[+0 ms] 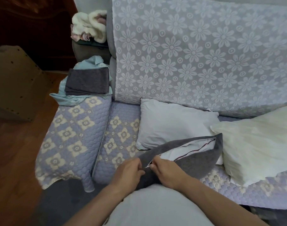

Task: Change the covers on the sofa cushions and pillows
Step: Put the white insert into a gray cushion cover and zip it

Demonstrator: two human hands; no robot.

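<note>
A dark grey cushion cover point(195, 162) lies on the sofa seat in front of me, its long opening gaping and a white pillow point(186, 151) showing inside. My left hand point(129, 171) pinches the near corner of the cover at the end of the opening. My right hand point(164, 168) pinches the opposite edge of the same corner, right beside the left. A bare white pillow point(170, 121) rests behind the cover against the backrest. A larger cream pillow point(260, 144) lies to the right.
Folded grey covers point(88, 82) sit on light blue fabric on the quilted sofa arm point(71, 136). A floral lace throw point(196, 54) drapes the backrest. Fluffy white blankets point(90, 26) are piled behind the arm. A cardboard box point(14, 82) stands on the wooden floor at left.
</note>
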